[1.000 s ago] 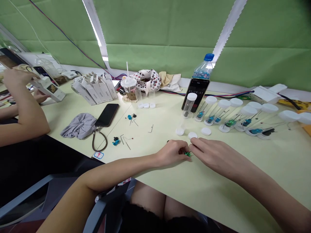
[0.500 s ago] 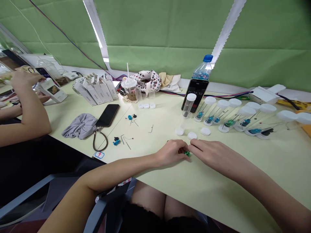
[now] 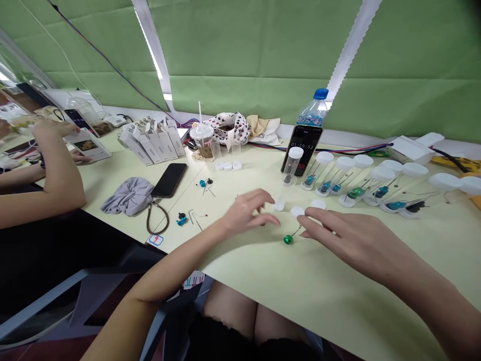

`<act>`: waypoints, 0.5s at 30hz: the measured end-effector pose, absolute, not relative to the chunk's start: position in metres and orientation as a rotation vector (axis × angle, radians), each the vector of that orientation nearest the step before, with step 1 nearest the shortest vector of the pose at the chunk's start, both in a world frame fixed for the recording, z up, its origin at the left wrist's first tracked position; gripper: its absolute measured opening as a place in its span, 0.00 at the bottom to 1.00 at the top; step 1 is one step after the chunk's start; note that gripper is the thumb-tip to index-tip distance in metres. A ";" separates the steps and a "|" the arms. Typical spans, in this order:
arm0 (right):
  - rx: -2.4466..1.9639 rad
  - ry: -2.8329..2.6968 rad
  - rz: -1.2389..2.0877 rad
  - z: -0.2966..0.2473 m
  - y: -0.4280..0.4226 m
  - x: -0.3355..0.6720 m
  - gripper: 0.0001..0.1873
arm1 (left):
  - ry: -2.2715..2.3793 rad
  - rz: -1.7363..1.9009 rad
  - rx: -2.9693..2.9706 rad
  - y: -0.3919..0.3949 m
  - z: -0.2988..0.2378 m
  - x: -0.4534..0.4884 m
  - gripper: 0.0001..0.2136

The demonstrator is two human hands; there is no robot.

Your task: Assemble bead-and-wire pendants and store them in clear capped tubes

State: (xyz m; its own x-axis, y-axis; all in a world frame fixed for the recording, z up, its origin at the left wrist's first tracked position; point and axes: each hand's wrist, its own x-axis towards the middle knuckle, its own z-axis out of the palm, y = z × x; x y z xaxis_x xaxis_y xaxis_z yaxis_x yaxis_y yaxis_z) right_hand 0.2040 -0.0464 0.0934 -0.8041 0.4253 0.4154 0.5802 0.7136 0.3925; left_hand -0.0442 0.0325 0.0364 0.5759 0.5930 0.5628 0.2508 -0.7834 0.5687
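Observation:
Over the table, my left hand (image 3: pixel 246 213) is open, thumb and fingers apart, with nothing between them. My right hand (image 3: pixel 341 235) pinches the end of a thin metal rod at its fingertips. At the rod's lower end is a shiny green round part (image 3: pixel 288 239), close to the tabletop. White round caps (image 3: pixel 297 211) lie just beyond my right fingers. A clear tube with a white cap (image 3: pixel 294 163) stands upright behind them.
Several capped clear tubes (image 3: pixel 355 183) with blue, green or black parts stand at right. A phone (image 3: pixel 301 148) leans on a bottle (image 3: pixel 312 110). Blue parts (image 3: pixel 182 219), a phone (image 3: pixel 170 180), grey cloth (image 3: pixel 127 195) and white boxes (image 3: pixel 158 143) lie left. A co-worker's arm (image 3: pixel 62 165) is far left.
My left hand has let go of the green part and moved up and left, its fingers spreading. My right hand keeps the rod, now a little to the right.

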 end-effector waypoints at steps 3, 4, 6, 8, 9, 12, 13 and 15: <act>-0.784 -2.526 -0.810 0.104 -0.050 0.207 0.09 | 1.243 1.185 2.414 0.063 0.050 -0.074 0.11; -0.783 -2.519 -0.822 0.106 -0.050 0.207 0.08 | 1.468 1.053 2.399 0.072 0.052 -0.082 0.09; -0.771 -2.534 -0.828 0.108 -0.051 0.207 0.10 | 1.788 0.579 2.359 0.084 0.051 -0.093 0.08; -0.752 -2.561 -0.826 0.108 -0.051 0.205 0.12 | 1.841 0.201 2.339 0.088 0.046 -0.096 0.06; -0.743 -2.570 -0.828 0.107 -0.051 0.204 0.14 | 1.842 0.148 2.343 0.088 0.042 -0.094 0.07; -0.735 -2.585 -0.842 0.106 -0.053 0.202 0.15 | 1.857 0.040 2.383 0.081 0.033 -0.082 0.08; -0.738 -2.590 -0.845 0.106 -0.053 0.201 0.15 | 1.869 0.008 2.397 0.078 0.031 -0.078 0.08; -0.736 -2.599 -0.851 0.107 -0.055 0.199 0.15 | 1.904 -0.045 2.414 0.072 0.030 -0.073 0.11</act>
